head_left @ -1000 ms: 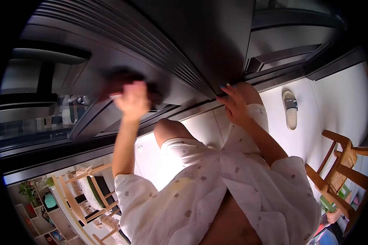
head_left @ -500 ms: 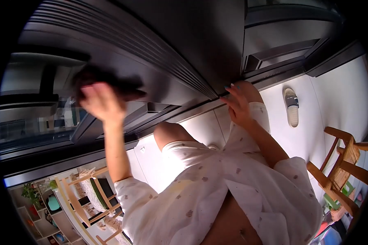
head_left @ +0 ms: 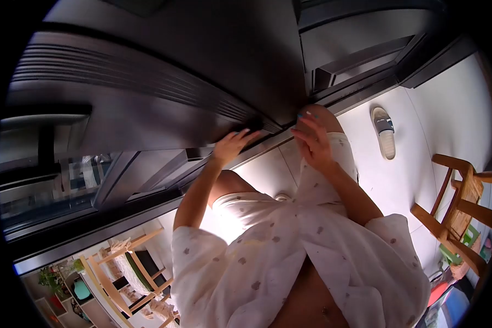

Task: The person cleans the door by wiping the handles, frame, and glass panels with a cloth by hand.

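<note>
A dark door (head_left: 147,117) with ridged trim and raised panels fills the upper part of the view. My left hand (head_left: 232,147) is low on it, fingers stretched along the surface close to the bottom of the ridged strip. Under and beyond those fingertips is a dark cloth (head_left: 251,124), hard to separate from the dark door and mostly hidden. My right hand (head_left: 316,146) rests by my raised knee (head_left: 325,117), its fingers apart with nothing in them.
A slipper (head_left: 384,134) lies on the pale tiled floor (head_left: 399,186) to the right. Beyond it stands a wooden chair (head_left: 464,199). Lower left are a light wooden chair (head_left: 139,268) and a shelf (head_left: 65,300) with plants. A glass pane (head_left: 65,183) is set in the door's left part.
My left hand has swept right and down across the door with the dark cloth, from beside the glass to the lower end of the ridged strip. My right hand stays by the knee.
</note>
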Available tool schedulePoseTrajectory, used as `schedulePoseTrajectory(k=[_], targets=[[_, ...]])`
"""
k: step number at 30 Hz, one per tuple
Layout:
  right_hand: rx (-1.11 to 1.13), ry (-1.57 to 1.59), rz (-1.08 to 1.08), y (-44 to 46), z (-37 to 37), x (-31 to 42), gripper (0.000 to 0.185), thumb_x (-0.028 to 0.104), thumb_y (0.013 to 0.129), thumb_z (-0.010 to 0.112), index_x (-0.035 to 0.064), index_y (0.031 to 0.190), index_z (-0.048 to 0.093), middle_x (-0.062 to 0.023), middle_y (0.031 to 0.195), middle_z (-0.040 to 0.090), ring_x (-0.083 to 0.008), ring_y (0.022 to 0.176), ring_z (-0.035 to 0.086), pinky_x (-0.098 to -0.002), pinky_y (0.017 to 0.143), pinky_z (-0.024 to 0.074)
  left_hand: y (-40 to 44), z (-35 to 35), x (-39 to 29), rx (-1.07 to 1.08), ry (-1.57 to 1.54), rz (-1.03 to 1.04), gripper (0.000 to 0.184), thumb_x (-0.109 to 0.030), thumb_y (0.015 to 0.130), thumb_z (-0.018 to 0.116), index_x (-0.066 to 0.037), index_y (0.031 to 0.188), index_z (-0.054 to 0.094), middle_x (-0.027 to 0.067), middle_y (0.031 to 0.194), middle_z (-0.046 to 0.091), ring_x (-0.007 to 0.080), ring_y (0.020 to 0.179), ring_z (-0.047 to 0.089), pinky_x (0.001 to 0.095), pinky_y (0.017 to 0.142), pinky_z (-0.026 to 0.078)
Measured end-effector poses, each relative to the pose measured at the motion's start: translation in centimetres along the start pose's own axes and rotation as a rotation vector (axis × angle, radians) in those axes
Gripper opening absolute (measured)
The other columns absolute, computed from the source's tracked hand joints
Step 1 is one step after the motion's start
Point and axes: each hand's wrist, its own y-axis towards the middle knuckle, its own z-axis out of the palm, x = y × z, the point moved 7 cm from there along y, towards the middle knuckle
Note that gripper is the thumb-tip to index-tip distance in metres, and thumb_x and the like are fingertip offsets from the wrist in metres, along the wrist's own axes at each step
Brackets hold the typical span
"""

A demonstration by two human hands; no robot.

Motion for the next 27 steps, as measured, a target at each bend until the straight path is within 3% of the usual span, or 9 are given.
schedulePoseTrajectory(k=[2, 3, 6, 12, 15, 18, 23, 24, 27], targets=[[-0.003, 0.015, 0.003, 0.1, -0.1, 0.1, 0.043, -0.007, 0.062, 0.049, 0.0082, 0.100, 0.062, -0.0127, 0.119, 0.047, -0.0343, 0.114, 0.044, -0.0475, 0.096, 0.0365, 0.4, -2.9, 6.7, 0.551, -0.472, -0.373, 0.045, -0.024, 0.078, 0.053, -0.029, 0.123, 0.049, -0.0011, 0.099, 0.053, 0.0190, 0.080, 0.054, 0.0287, 0.056, 0.043], [0.001, 0.037, 0.002, 0.2, 0.0, 0.2, 0.043, -0.008, 0.062, 0.049, 0.0079, 0.100, 0.062, -0.0126, 0.118, 0.047, -0.0343, 0.114, 0.044, -0.0472, 0.096, 0.0365, -1.0, -5.4, 9.4, 0.015, -0.184, -0.404, 0.037, -0.025, 0.077, 0.057, -0.024, 0.114, 0.056, -0.0010, 0.098, 0.055, 0.0219, 0.064, 0.056, 0.0326, 0.052, 0.044], [-0.025, 0.041, 0.000, 0.8, 0.1, 0.2, 0.043, -0.009, 0.062, 0.049, 0.0073, 0.099, 0.062, -0.0128, 0.118, 0.048, -0.0344, 0.114, 0.044, -0.0464, 0.097, 0.0362, 1.1, -16.8, 19.4, -0.361, 0.107, -0.603, 0.059, -0.023, 0.086, 0.044, -0.001, 0.137, 0.024, 0.0243, 0.143, 0.005, 0.0425, 0.132, 0.001, 0.0583, 0.103, 0.003], [-0.023, 0.058, 0.016, 1.1, -0.1, 0.3, 0.041, -0.009, 0.062, 0.049, 0.0070, 0.097, 0.063, -0.0128, 0.118, 0.048, -0.0339, 0.113, 0.045, -0.0460, 0.095, 0.0371, 4.5, -14.5, 16.1, -0.350, 0.200, -0.583, 0.063, -0.035, 0.085, 0.043, 0.004, 0.132, 0.030, 0.0263, 0.139, 0.018, 0.0459, 0.130, 0.007, 0.0643, 0.099, 0.011], [-0.038, 0.075, 0.017, -0.1, 0.1, -0.1, 0.042, -0.009, 0.062, 0.049, 0.0080, 0.098, 0.062, -0.0122, 0.118, 0.048, -0.0330, 0.114, 0.044, -0.0454, 0.095, 0.0372, 1.7, -5.7, 6.8, -0.220, 0.294, -0.369, 0.053, -0.036, 0.084, 0.044, 0.003, 0.121, 0.046, 0.0201, 0.132, 0.036, 0.0359, 0.126, 0.026, 0.0572, 0.100, 0.023], [0.015, 0.097, 0.017, -1.4, 1.4, -0.6, 0.044, -0.009, 0.062, 0.049, 0.0093, 0.100, 0.062, -0.0116, 0.117, 0.049, -0.0321, 0.114, 0.044, -0.0445, 0.096, 0.0371, 1.8, 0.1, 0.0, -0.088, -0.245, -0.178, 0.033, -0.027, 0.081, 0.051, -0.010, 0.109, 0.056, 0.0028, 0.117, 0.053, 0.0151, 0.110, 0.046, 0.0284, 0.083, 0.042], [0.092, 0.096, -0.068, -2.0, 2.9, -0.6, 0.045, -0.009, 0.063, 0.048, 0.0095, 0.102, 0.061, -0.0114, 0.116, 0.049, -0.0318, 0.114, 0.044, -0.0442, 0.095, 0.0384, 3.2, -0.7, 0.8, 0.022, -0.170, -0.055, 0.033, -0.022, 0.081, 0.050, -0.022, 0.113, 0.056, -0.0069, 0.112, 0.053, 0.0112, 0.095, 0.051, 0.0346, 0.085, 0.039], [0.073, 0.094, -0.079, -2.1, 2.8, -0.5, 0.045, -0.009, 0.064, 0.048, 0.0090, 0.104, 0.060, -0.0117, 0.116, 0.049, -0.0317, 0.114, 0.045, -0.0441, 0.095, 0.0390, 3.8, -2.0, 5.1, 0.568, -0.497, -0.342, 0.035, -0.024, 0.082, 0.049, -0.024, 0.117, 0.054, -0.0031, 0.115, 0.053, 0.0179, 0.079, 0.055, 0.0422, 0.074, 0.043], [-0.008, 0.153, -0.039, -2.1, 2.4, -1.1, 0.048, -0.013, 0.065, 0.045, 0.0056, 0.108, 0.056, -0.0145, 0.119, 0.045, -0.0354, 0.111, 0.046, -0.0445, 0.094, 0.0395, 0.8, -11.9, 15.2, -0.282, 0.064, -0.578, 0.050, -0.026, 0.087, 0.045, -0.010, 0.133, 0.034, 0.0185, 0.137, 0.019, 0.0319, 0.126, 0.017, 0.0507, 0.099, 0.016]])
